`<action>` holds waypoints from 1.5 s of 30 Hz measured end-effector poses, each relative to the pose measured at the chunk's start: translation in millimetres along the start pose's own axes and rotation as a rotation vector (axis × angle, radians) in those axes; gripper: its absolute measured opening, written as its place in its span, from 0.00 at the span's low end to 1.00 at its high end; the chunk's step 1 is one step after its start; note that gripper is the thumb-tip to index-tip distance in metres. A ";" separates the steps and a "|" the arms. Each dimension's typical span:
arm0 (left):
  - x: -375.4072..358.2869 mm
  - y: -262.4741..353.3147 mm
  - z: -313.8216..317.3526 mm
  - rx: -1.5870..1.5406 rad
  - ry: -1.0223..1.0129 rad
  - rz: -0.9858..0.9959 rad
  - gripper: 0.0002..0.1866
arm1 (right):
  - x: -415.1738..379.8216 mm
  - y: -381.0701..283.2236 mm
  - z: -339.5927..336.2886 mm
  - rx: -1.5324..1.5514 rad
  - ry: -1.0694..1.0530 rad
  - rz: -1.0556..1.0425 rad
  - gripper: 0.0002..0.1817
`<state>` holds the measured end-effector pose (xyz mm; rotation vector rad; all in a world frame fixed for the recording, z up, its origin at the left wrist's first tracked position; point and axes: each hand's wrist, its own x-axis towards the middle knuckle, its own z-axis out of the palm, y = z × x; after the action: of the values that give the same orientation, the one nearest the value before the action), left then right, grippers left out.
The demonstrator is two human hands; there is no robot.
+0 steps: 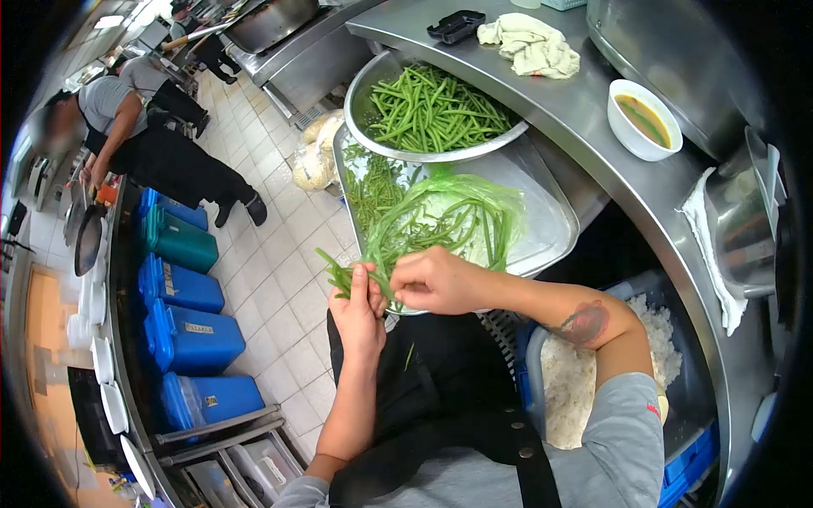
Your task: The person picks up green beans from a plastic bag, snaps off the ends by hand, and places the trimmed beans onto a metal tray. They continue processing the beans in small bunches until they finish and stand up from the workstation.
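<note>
My left hand [360,315] is closed around a small bunch of green beans [339,275], whose ends stick out past the thumb. Close beside it, my right hand [436,281] has its fingers pinched together near the beans; what lies between the fingertips is too small to make out. Just beyond both hands, a thin green plastic bag [487,199] holding long green beans lies on a metal tray [550,233]. Bean trimmings [373,186] are heaped at the tray's left side. Behind it, a large steel bowl [360,110] is full of green beans [440,106].
On the steel counter [593,118] are a folded cloth [533,46], a black container [456,27] and a white bowl of soup [641,123]. A tub of white rice [563,381] sits low at my right. Blue bins [199,334] line the left; a person [161,144] stands there holding a pan.
</note>
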<state>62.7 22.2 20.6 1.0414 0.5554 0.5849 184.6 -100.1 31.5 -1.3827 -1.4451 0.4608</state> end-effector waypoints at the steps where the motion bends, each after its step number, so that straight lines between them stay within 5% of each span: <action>1: -0.6 -1.5 -2.4 -0.026 -0.031 -0.094 0.11 | -0.4 -1.5 2.3 0.033 -0.045 -0.067 0.05; 6: -4.5 -8.3 -14.3 -0.094 -0.028 -0.187 0.10 | -3.2 -0.1 8.7 -0.030 -0.092 -0.148 0.03; 11: 3.6 -2.5 -32.4 -0.263 -0.063 -0.203 0.12 | -3.7 27.6 -24.0 -0.344 -0.253 0.178 0.13; 17: -7.1 5.7 -14.6 -0.121 0.022 -0.206 0.12 | -9.6 58.5 -59.7 -0.670 0.139 0.284 0.11; 24: -11.0 10.3 -25.6 -0.067 -0.143 -0.201 0.09 | -12.6 76.6 -66.2 -0.907 0.070 0.522 0.08; 31: -18.3 15.6 -22.9 0.096 -0.112 -0.201 0.04 | -2.6 36.3 -64.8 -0.692 0.276 0.110 0.05; 37: -24.4 11.4 -9.5 0.246 -0.155 -0.125 0.07 | 4.3 -5.7 -33.3 -0.303 0.221 -0.002 0.06; 40: -28.7 7.8 -3.5 0.359 -0.244 -0.069 0.09 | 3.5 -20.6 -21.0 0.066 0.095 0.136 0.05; 45: -29.6 7.7 -7.3 0.452 -0.292 -0.090 0.08 | 1.6 -12.1 -10.9 0.175 0.046 0.114 0.07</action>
<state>35.2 9.5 29.0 1.4915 0.4820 0.2211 188.1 -105.8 46.4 -1.3296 -1.2626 0.6104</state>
